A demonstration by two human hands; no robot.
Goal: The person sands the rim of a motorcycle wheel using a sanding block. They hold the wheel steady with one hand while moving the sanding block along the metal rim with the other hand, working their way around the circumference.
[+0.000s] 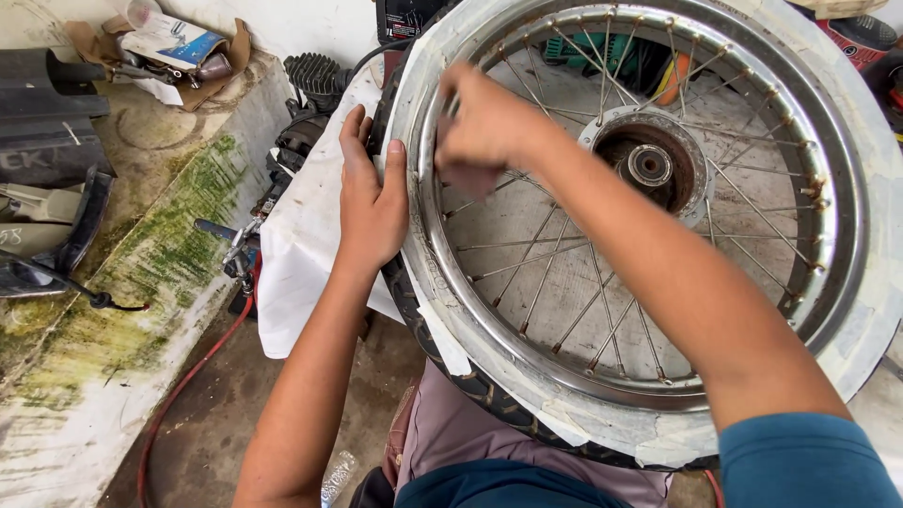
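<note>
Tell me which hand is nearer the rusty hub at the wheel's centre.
The right hand. It is inside the rim among the spokes, pressing a dark pad, just left of the hub. The left hand rests farther left, outside the rim on the paper-masked tyre.

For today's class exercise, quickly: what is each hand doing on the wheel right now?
Left hand: open, flat against the taped tyre edge.
Right hand: closed on a small dark piece, pressed to the chrome rim.
</note>
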